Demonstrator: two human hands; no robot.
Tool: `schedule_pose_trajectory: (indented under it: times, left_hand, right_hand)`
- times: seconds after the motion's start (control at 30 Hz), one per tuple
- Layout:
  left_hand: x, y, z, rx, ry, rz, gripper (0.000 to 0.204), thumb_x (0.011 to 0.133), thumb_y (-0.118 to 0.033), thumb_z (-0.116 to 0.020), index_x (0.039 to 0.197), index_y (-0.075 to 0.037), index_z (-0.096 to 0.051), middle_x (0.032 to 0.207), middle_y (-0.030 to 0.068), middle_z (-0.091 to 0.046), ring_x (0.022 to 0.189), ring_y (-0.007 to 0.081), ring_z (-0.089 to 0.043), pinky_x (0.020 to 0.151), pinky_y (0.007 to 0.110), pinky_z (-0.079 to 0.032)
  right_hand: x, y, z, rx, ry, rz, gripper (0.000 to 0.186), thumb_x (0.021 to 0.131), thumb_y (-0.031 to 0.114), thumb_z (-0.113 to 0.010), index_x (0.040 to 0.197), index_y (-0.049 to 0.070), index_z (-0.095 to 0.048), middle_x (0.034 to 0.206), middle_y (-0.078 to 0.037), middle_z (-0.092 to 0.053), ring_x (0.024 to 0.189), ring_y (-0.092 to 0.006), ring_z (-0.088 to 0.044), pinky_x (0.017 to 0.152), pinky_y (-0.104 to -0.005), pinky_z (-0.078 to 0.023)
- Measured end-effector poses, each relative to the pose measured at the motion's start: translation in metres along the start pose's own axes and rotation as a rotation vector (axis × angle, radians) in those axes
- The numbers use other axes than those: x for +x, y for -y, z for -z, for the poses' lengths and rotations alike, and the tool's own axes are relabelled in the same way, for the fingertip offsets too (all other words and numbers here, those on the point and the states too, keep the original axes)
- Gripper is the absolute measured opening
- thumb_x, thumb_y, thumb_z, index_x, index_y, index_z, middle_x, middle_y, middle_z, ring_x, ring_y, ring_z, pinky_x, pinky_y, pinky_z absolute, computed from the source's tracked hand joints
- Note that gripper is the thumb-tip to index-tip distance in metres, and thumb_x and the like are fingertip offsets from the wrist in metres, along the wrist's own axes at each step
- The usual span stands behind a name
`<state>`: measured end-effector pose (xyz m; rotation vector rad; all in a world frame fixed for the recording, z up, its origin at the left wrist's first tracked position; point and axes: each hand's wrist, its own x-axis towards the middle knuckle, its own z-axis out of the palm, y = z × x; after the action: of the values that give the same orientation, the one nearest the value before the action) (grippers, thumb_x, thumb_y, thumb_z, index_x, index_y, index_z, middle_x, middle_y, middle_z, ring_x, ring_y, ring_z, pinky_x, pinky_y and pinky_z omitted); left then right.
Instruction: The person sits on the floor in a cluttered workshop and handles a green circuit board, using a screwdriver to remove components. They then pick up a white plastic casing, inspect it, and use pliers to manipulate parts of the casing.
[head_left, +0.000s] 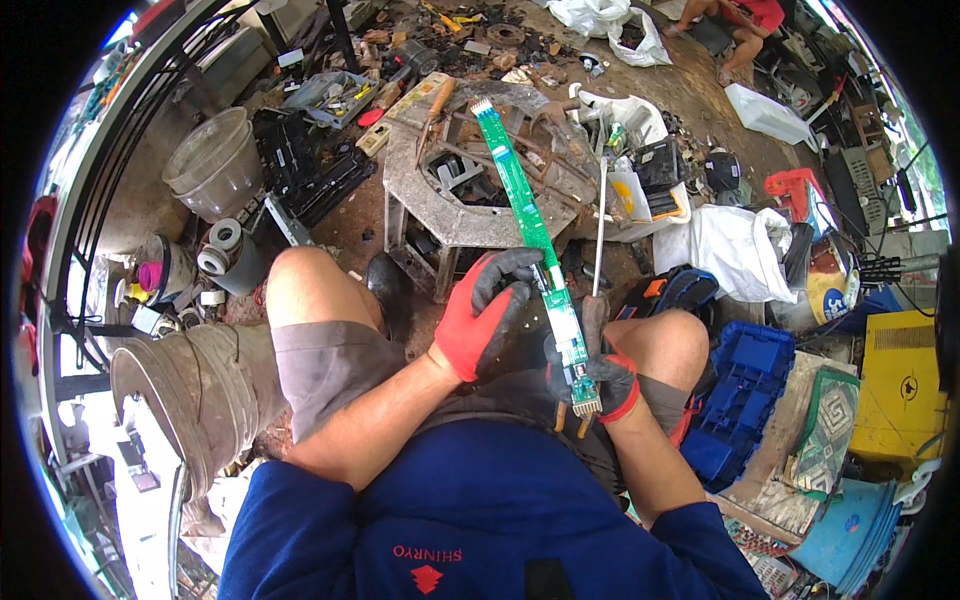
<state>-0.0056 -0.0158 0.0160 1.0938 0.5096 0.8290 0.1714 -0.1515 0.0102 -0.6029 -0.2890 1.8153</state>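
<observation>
Over the lap, a whole green circuit board lies between two gloved hands

Seen from the head camera, the long green circuit board (pixel 533 228) slants from the near right to the far left, its far end above a grey metal frame (pixel 485 228) on the littered floor. The right hand (pixel 615 380) is clamped around the board's near end. Beside the board, a long-shafted tool with a brown handle (pixel 594 318) stands in line with the same hand, its pale shaft pointing away; its hold on the handle is partly hidden. The left hand (pixel 476 318) has thumb and fingers apart, the tips at the board's left edge; whether they touch cannot be told.

Judged by how things lie, work on this board is at an early stage: it looks unbroken, with pins at both ends and small parts along its face. Any stripping or sorting of it would be left to do.

Farther left is a clear plastic bucket (pixel 212 165); to the right lie a white sack (pixel 725 250) and, nearer, a blue plastic case (pixel 740 395).
</observation>
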Motion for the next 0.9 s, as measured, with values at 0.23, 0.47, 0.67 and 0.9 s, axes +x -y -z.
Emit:
schedule_pose_trajectory:
  times: [0.23, 0.47, 0.67, 0.9]
  left_hand:
    - [0.000, 0.003, -0.001, -0.030, 0.013, 0.023, 0.043, 0.089, 0.005, -0.053, 0.132, 0.000, -0.055, 0.111, 0.0050, -0.053, 0.103, 0.0124, -0.054, 0.093, 0.027, -0.045]
    - [0.002, 0.005, -0.001, 0.084, 0.043, -0.111, 0.043, 0.093, 0.002, -0.058, 0.135, -0.003, -0.051, 0.109, 0.0006, -0.055, 0.091, 0.0080, -0.054, 0.072, 0.023, -0.048]
    - [0.001, -0.001, 0.001, 0.199, 0.036, -0.137, 0.043, 0.086, 0.001, -0.066, 0.127, -0.003, -0.056, 0.106, 0.0043, -0.057, 0.095, 0.0141, -0.057, 0.080, 0.027, -0.048]
    - [-0.005, -0.008, -0.011, 0.569, 0.073, -0.472, 0.033, 0.076, -0.001, -0.077, 0.105, -0.002, -0.063, 0.101, 0.0130, -0.060, 0.093, 0.0283, -0.062, 0.082, 0.035, -0.051]
  right_hand:
    - [0.002, -0.002, 0.010, 0.071, 0.053, -0.020, 0.071, 0.072, 0.018, -0.076, 0.134, -0.001, -0.046, 0.108, -0.017, -0.060, 0.079, -0.0259, -0.065, 0.063, -0.0342, -0.053]
    - [0.002, -0.002, 0.010, 0.054, 0.058, 0.005, 0.071, 0.073, 0.018, -0.075, 0.135, 0.000, -0.046, 0.108, -0.017, -0.060, 0.080, -0.0269, -0.065, 0.063, -0.0346, -0.054]
    - [0.000, -0.003, 0.011, -0.029, -0.005, 0.036, 0.067, 0.077, 0.022, -0.074, 0.133, -0.002, -0.048, 0.103, -0.017, -0.062, 0.080, -0.0264, -0.066, 0.064, -0.0342, -0.054]
    - [-0.004, -0.003, 0.021, -0.082, -0.130, 0.007, 0.056, 0.083, 0.026, -0.068, 0.125, -0.008, -0.055, 0.094, -0.020, -0.067, 0.076, -0.0248, -0.066, 0.067, -0.0318, -0.053]
